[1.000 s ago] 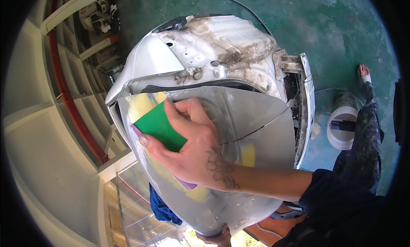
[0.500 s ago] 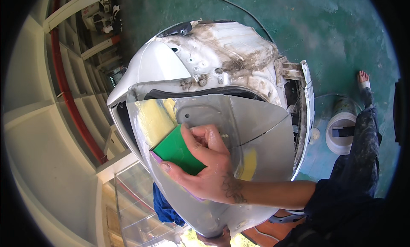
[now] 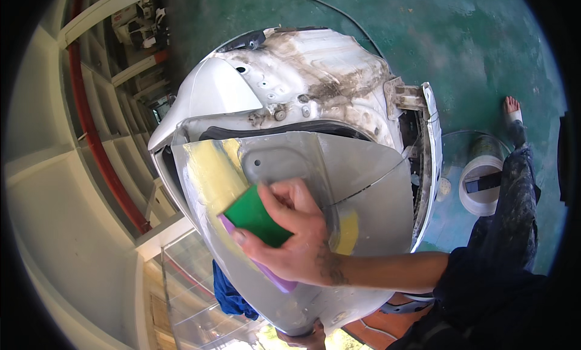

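My right hand (image 3: pixel 296 232) grips a green sanding block (image 3: pixel 257 214), thumb on its near side and fingers over the far side. Along the block's lower edge runs a purple layer (image 3: pixel 272 277), facing the grey car body panel (image 3: pixel 375 162). A yellow filler patch (image 3: pixel 209 171) lies beside the block on the panel's left part, and a smaller yellow patch (image 3: pixel 348 232) shows right of my wrist. What seems to be my left hand (image 3: pixel 305 336) shows in part at the panel's lower end; its fingers are mostly hidden.
Behind the panel is a dirty white car body section (image 3: pixel 315 65). A white bucket (image 3: pixel 478 196) stands on the green floor at right, near my leg (image 3: pixel 514 211). A hose (image 3: pixel 339 11) crosses the floor behind. Blue cloth (image 3: pixel 230 295) hangs at lower left.
The sanding block has slid slightly right and down over the panel, showing more of the yellow filler patch and the purple layer. My right hand keeps its grip.
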`<state>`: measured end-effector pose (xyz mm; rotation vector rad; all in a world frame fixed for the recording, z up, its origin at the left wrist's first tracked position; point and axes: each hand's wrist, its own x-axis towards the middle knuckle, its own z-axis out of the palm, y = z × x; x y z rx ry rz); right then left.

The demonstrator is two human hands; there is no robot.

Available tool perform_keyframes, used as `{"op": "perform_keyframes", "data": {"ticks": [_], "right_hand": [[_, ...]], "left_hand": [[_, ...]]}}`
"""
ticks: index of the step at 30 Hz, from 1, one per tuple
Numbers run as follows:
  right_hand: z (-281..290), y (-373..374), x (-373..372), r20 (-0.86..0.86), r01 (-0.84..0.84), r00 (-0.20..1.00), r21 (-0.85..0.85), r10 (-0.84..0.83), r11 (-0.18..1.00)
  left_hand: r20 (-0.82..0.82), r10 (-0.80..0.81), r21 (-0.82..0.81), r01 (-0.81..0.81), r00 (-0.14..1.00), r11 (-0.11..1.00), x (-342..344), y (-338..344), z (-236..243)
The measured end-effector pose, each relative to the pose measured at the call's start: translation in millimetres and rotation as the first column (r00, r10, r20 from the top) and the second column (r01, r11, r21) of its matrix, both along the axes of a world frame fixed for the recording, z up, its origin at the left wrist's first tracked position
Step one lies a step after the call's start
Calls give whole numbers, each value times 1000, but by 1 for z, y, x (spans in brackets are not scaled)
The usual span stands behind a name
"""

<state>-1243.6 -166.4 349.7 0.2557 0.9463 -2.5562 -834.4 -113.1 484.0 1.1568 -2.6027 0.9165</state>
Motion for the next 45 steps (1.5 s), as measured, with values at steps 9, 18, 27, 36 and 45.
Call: {"op": "perform_keyframes", "data": {"ticks": [9,18,27,36,45], "right_hand": [[-12,18,39,71,-137,987,-96,144,986],[-16,17,45,91,-108,988,-138,121,985],[-18,-15,-18,133,-25,990,-142,44,990],[-24,-15,-24,89,-78,992,-107,87,991],[-24,-12,-34,102,-107,986,-207,130,973]], "left_hand": [[-67,-131,91,137,989,986,29,-14,-3],[-65,-59,79,64,996,995,25,0,1],[-46,-55,79,58,997,995,15,-3,8],[-45,-47,81,51,998,995,2,-1,6],[-40,-40,80,43,998,996,-10,1,8]]}}
